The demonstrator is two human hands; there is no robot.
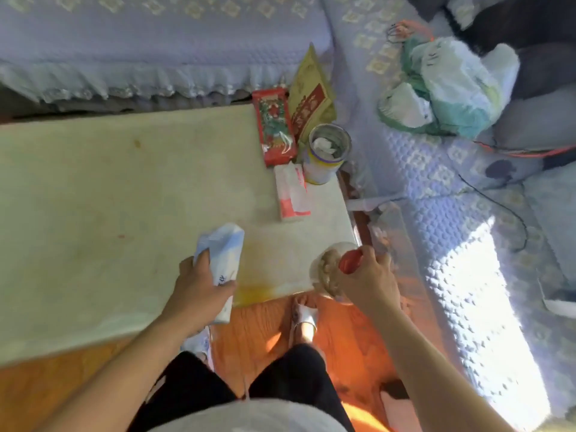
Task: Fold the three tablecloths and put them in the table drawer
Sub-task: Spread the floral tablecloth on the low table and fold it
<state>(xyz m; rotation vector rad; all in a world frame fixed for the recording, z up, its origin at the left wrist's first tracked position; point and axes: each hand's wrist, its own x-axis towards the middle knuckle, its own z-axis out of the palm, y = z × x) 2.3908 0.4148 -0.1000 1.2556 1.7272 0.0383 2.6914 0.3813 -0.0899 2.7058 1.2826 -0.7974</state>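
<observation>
Pale tablecloth (pixel 109 213) covers the table, mostly bare on its left. Left hand (pixel 199 285) grips a tissue pack (pixel 223 260) near the front edge; right hand (pixel 371 279) clutches a red-lidded jar (pixel 330 269) over the corner.

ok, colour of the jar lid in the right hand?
Red lid, on the clear jar the right hand holds; head view.

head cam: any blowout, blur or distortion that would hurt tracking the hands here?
Head view: hard sunlight blows out the sofa cover at right; the right hand and its red-lidded jar are motion-blurred; the left hand on the blue-white pack is sharper; wide-angle bending curves the table edge.
</observation>
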